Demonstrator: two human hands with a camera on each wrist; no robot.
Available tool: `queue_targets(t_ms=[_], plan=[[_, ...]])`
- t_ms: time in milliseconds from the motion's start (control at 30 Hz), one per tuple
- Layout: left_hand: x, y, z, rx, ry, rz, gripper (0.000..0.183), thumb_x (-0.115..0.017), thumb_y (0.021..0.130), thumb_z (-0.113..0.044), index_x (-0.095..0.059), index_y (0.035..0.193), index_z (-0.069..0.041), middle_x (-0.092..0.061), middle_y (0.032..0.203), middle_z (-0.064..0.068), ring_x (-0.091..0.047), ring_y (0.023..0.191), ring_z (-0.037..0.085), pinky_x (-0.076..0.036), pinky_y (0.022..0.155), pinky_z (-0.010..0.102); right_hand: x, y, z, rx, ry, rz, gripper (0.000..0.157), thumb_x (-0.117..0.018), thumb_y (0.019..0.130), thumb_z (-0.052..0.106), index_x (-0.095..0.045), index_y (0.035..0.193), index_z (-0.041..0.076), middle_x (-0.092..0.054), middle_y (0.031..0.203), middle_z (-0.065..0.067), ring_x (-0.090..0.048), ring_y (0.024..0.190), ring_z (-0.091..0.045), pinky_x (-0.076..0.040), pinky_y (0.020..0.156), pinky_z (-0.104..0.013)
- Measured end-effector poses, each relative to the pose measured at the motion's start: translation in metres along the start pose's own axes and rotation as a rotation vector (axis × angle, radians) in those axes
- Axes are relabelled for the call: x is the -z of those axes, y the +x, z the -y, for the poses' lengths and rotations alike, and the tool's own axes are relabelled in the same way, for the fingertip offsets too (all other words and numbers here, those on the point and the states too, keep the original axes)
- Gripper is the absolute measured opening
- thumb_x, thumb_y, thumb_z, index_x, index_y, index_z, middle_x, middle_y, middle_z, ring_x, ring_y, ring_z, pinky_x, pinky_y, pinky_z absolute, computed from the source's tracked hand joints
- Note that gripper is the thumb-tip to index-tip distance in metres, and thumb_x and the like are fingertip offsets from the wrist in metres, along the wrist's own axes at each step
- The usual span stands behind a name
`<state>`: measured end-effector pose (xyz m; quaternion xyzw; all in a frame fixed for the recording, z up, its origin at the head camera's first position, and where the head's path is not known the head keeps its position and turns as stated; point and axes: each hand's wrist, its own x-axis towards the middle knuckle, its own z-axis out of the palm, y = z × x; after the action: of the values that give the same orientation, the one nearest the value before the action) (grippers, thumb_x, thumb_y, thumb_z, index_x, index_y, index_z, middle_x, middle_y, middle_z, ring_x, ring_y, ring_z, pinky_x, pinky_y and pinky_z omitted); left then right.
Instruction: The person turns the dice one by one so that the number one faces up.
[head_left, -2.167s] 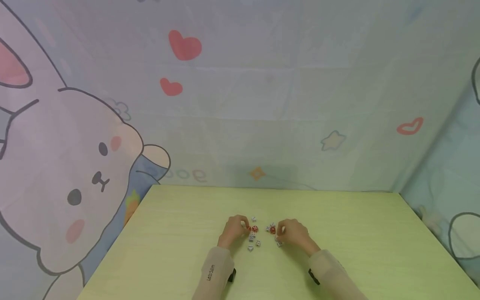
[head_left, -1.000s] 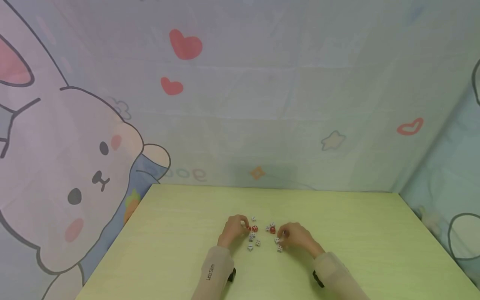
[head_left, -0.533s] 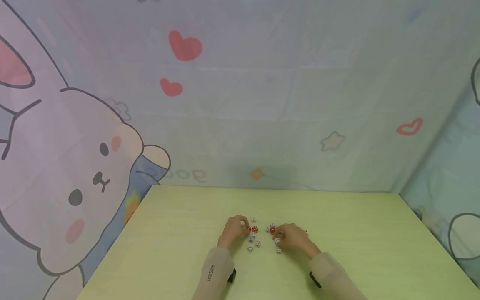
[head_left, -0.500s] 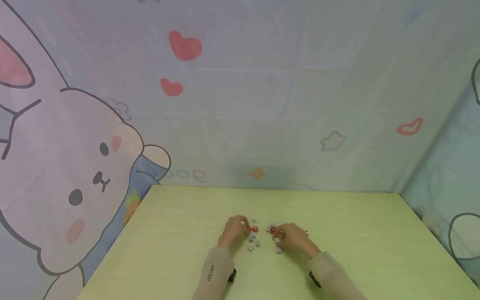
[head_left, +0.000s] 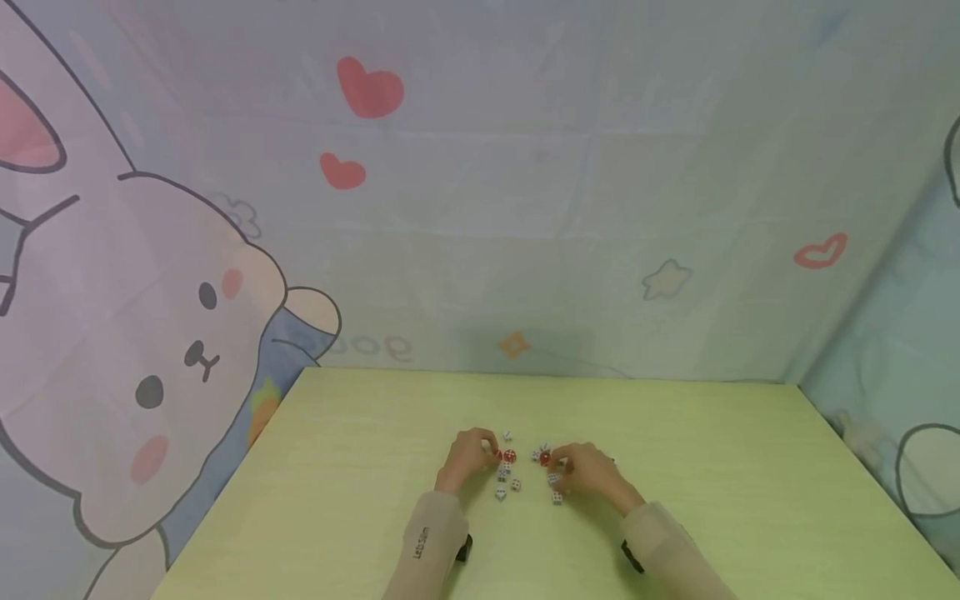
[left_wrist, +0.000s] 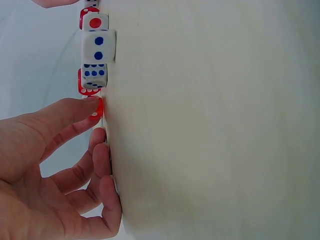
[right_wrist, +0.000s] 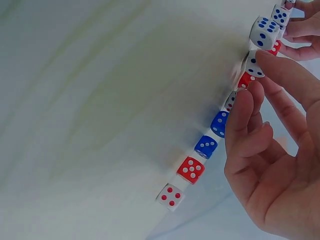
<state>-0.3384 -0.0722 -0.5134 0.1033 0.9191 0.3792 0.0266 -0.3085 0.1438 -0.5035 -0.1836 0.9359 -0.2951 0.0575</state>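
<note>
Small dice lie in two loose groups on the table. My left hand (head_left: 468, 457) pinches a red die (left_wrist: 95, 111) between thumb and finger at the left group. Beside it sits another red die (head_left: 510, 456), with several white dice nearby. Over the right group, my right hand (head_left: 588, 468) holds a white die with blue pips (right_wrist: 255, 66) at its thumb tip, its other fingers curled. A red die (right_wrist: 246, 80) shows just behind that one. In the head view, a white die (head_left: 557, 498) lies in front of the right hand.
Past the right hand, the right wrist view shows blue dice (right_wrist: 205, 147), a red die (right_wrist: 191, 170) and a white die with red pips (right_wrist: 170, 196). The yellow-green table (head_left: 360, 467) meets a printed cloth backdrop (head_left: 480, 250) at its back edge.
My right hand first shifted toward me, then back to the left over its dice. A white die came out in front of it and a die appeared beyond it. My left hand stays put.
</note>
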Motion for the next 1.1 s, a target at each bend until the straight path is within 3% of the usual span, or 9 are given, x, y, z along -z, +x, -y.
queue_targets(t_ms=[133,600,933,1100], plan=[[-0.001,-0.0003,0.0005,0.009,0.037,0.0,0.006,-0.068,0.075,-0.007,-0.063,0.077,-0.005,-0.062,0.105,0.017,-0.047,0.059,0.013,-0.038,0.054,0.025,-0.0007,-0.0005,-0.0021,0.015,-0.001,0.007,0.013,-0.071,0.072,0.013,-0.065,0.084,0.014,-0.059,0.067,0.002,-0.051,0.054,-0.01,-0.04,0.047,-0.026],[-0.0032,0.0001,0.0014,0.003,0.033,-0.011,0.006,-0.068,0.074,-0.006,-0.063,0.076,-0.005,-0.059,0.112,0.019,-0.046,0.064,0.015,-0.041,0.063,0.032,-0.0031,0.0009,0.004,-0.003,-0.049,0.005,0.018,-0.071,0.067,0.009,-0.066,0.083,0.015,-0.061,0.074,0.0,-0.05,0.06,-0.012,-0.038,0.049,-0.027],[-0.0016,0.002,0.0014,-0.009,0.043,-0.018,0.006,-0.068,0.074,-0.007,-0.063,0.076,-0.005,-0.061,0.109,0.018,-0.046,0.062,0.014,-0.044,0.068,0.035,-0.0028,0.002,0.0051,-0.009,-0.044,-0.012,0.019,-0.071,0.067,0.009,-0.065,0.084,0.015,-0.06,0.074,0.0,-0.05,0.059,-0.012,-0.038,0.049,-0.027],[-0.0011,0.002,0.0005,-0.002,0.043,-0.016,0.006,-0.069,0.074,-0.007,-0.063,0.076,-0.005,-0.061,0.107,0.017,-0.047,0.062,0.014,-0.042,0.063,0.031,-0.0021,0.003,0.0039,-0.012,-0.028,-0.016,0.021,-0.072,0.068,0.01,-0.065,0.087,0.014,-0.062,0.077,-0.001,-0.051,0.059,-0.011,-0.039,0.05,-0.026]])
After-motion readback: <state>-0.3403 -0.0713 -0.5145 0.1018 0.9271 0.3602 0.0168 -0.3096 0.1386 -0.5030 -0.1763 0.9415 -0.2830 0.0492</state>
